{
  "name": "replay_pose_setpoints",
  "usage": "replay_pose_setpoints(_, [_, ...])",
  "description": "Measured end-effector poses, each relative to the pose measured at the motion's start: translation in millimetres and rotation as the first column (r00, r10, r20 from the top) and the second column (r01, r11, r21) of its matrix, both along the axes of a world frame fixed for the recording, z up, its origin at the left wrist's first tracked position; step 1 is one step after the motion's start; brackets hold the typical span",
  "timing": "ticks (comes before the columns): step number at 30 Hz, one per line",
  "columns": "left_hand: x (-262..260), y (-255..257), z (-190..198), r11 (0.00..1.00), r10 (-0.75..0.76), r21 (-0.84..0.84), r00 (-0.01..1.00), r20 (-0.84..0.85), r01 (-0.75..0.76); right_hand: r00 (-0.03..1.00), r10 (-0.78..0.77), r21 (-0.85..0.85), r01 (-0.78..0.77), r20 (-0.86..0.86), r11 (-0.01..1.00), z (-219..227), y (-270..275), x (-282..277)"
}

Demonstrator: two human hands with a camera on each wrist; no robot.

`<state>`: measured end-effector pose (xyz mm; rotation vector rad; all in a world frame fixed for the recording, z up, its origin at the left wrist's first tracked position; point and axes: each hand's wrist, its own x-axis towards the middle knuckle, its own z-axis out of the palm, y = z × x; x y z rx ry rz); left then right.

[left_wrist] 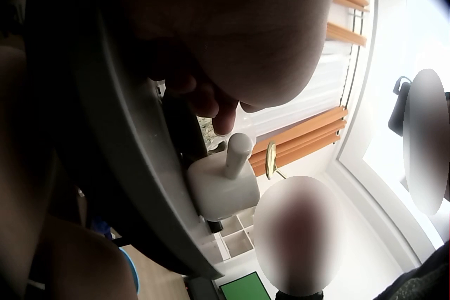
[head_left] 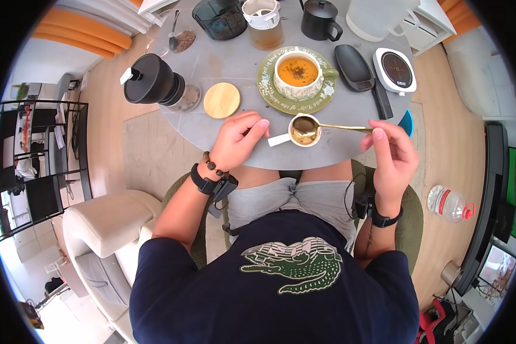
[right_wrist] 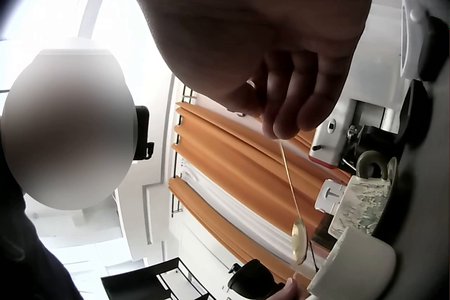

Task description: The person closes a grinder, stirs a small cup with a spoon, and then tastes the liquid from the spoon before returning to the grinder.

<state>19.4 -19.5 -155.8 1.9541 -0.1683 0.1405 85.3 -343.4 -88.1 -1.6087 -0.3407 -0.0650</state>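
My right hand [head_left: 391, 152] pinches the end of a gold spoon [head_left: 341, 126] between thumb and fingers. The spoon's bowl hangs over a small white side-handled pot [head_left: 279, 140] near the table's front edge; brownish contents show inside the pot. In the right wrist view the spoon bowl [right_wrist: 300, 242] is above the pot's rim. My left hand [head_left: 238, 140] rests at the table edge, fingers loosely curled and holding nothing, just left of the pot's handle. Behind the pot, a patterned cup [head_left: 292, 92] of amber liquid with dark flecks stands on a green saucer [head_left: 266, 103].
A round wooden lid [head_left: 222, 100] and a black grinder [head_left: 155, 80] stand left. Toward the right lie a black scoop [head_left: 355, 69] and a white scale [head_left: 395, 70]. A black kettle [head_left: 320, 20], a lidded jar [head_left: 264, 34] and a clear pitcher [head_left: 375, 20] line the back.
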Motion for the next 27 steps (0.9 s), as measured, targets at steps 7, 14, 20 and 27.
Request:
replay_pose_setpoints(7, [0,2,2,0.999,-0.001,0.037,1.0,-0.008,0.002,0.964,-0.175,0.007,0.177,0.202,0.984,13,41,40])
replay_pose_setpoints(14, [0,3,2,0.998,-0.014,0.055,1.0,-0.005,0.015,0.824,-0.093,-0.235,0.265,0.558,0.935,12,70,60])
replay_pose_setpoints(20, [0,3,2,0.997,-0.026,0.068,1.0,0.001,0.026,0.77,0.023,-0.328,0.245,0.638,0.913,7,79,69])
replay_pose_setpoints(27, [2,5,2,0.994,-0.042,0.101,0.999,0.017,0.04,0.796,0.028,-0.375,0.253,0.604,0.892,4,83,74])
